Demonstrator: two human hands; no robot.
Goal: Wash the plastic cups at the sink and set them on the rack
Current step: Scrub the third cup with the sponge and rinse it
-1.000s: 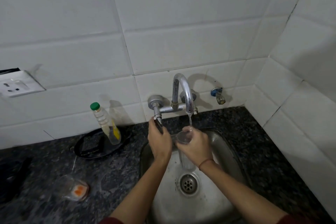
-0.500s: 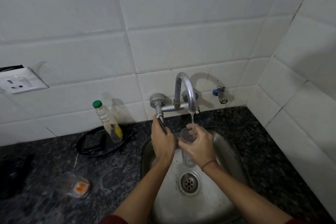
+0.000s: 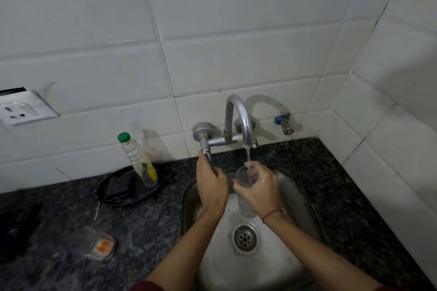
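Left hand reaches up over the steel sink, fingers curled round the tap lever. Just to its right, the clear plastic cup sits upright above the basin, its mouth catching the thin stream from the spout. The wet right hand wraps it from the right, fingers curled round its wall near the rim.

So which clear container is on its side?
The orange-labelled one on the counter left of the sink. The cup in the right hand is upright under the tap; the green-capped bottle stands tilted.
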